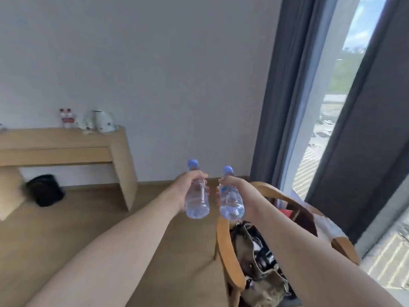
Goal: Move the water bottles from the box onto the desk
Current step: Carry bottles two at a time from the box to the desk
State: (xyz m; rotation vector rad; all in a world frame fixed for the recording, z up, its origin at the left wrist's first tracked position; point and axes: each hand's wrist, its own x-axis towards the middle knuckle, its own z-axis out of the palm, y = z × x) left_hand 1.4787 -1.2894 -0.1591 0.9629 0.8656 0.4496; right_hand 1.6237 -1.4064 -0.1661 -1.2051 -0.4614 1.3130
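Observation:
My left hand [184, 187] grips a clear water bottle with a blue cap [197, 200] around its upper body, held out in front of me above the floor. Beside it, my right hand [238, 187] grips a second clear blue-capped bottle [231, 202] the same way. Both bottles tilt away from me, caps up, and stand a little apart. The light wooden desk [66, 147] is against the far wall at the left, well beyond both hands. No box is in view.
On the desk stand two red-capped bottles [66, 118] and a white kettle [103, 120]. A black bin [45, 190] sits under the desk. A wooden armchair [225, 247] holding a bag is at my right, next to grey curtains [287, 89] and a window.

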